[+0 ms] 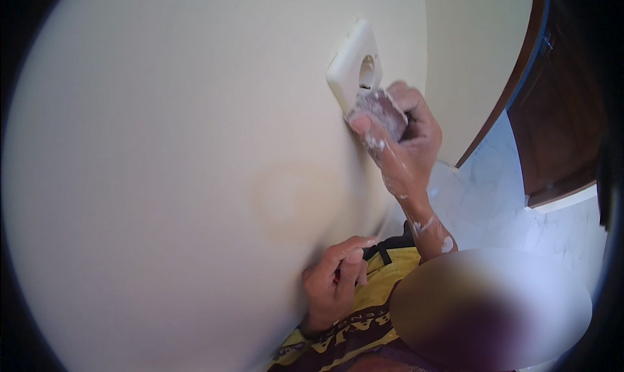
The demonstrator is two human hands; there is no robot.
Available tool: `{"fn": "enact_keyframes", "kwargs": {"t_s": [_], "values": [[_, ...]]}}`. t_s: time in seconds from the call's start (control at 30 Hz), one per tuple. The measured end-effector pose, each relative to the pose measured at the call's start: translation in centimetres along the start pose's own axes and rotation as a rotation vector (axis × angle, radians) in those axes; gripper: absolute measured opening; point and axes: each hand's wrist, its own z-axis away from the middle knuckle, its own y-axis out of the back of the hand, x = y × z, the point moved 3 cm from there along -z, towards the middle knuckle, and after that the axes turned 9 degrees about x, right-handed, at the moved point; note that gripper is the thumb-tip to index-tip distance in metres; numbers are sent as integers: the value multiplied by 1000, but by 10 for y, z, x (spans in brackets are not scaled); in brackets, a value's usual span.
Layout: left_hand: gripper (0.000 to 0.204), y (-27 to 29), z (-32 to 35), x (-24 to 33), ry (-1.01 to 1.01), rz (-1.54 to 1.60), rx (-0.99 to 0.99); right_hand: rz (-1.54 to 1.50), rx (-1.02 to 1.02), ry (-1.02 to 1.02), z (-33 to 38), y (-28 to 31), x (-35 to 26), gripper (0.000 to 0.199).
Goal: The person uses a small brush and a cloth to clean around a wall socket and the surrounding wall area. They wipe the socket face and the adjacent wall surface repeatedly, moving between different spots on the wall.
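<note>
My right hand is closed around a dusty, purplish-brown piece of sandpaper, folded and coated with white powder. Its upper edge meets the lower part of a white wall socket, whose round opening shows just above. White smears mark the thumb, wrist and forearm. Lower down, close to the wall and in front of my clothing, my left hand has its fingers curled in. A small red spot shows between those fingers, but what it belongs to is hidden.
A cream wall fills the left and middle, meeting another wall at a corner behind the socket. At right are a dark brown wooden door and a pale marbled floor. A blurred oval covers the lower right.
</note>
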Motion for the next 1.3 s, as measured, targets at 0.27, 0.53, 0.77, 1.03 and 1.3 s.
{"fn": "enact_keyframes", "kwargs": {"t_s": [0.27,0.53,0.77,1.03,1.3], "values": [[18,18,-10,-15,-44,-59,-7,-84,-160,196,-35,43,43,33],[19,0,27,-120,-125,125,248,139,-716,644,-49,60,60,28],[19,-77,76,-235,75,370,398,200,-935,983,-36,58,77,42],[22,-112,155,-279,269,429,768,89,-956,930,-17,34,61,36],[22,-111,93,-294,314,386,636,257,-832,983,-49,14,52,26]]}}
